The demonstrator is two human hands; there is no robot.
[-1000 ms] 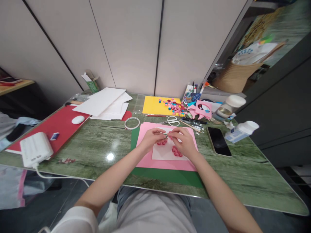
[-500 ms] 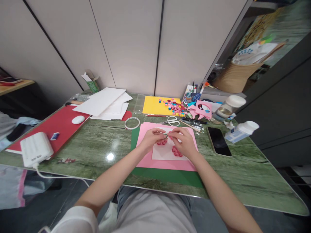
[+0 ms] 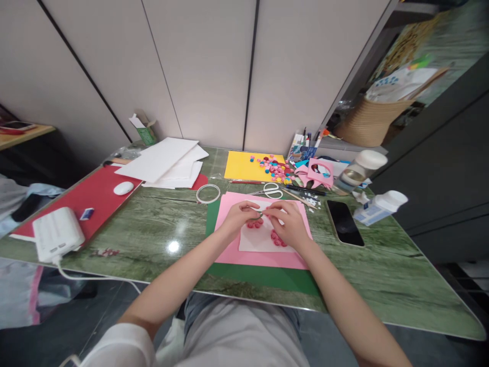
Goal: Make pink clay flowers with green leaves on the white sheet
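My left hand [image 3: 241,216] and my right hand [image 3: 289,220] meet above a white sheet [image 3: 252,244]. Pinched between their fingertips is a small, thin, dark greenish strip [image 3: 260,217], mostly hidden by the fingers. Pink rolled-paper coils form clusters on the sheet: one coil cluster [image 3: 255,224] lies just beneath my left fingers, another [image 3: 278,238] beside my right palm. A third bit of pink shows behind my right fingers. Under the white sheet lies pink paper [image 3: 229,255], on top of green paper [image 3: 263,276].
Behind my hands lie white-handled scissors [image 3: 272,190], a tape roll [image 3: 208,193], a red pencil [image 3: 246,182] and yellow paper [image 3: 239,165] bearing many coloured coils. On the right are a phone [image 3: 345,223] and a white bottle [image 3: 381,208]. A power bank [image 3: 57,234] sits left on red paper.
The fingers have shifted very slightly, and a little more of the thin strip shows below my left fingertips. Everything else stays in place.
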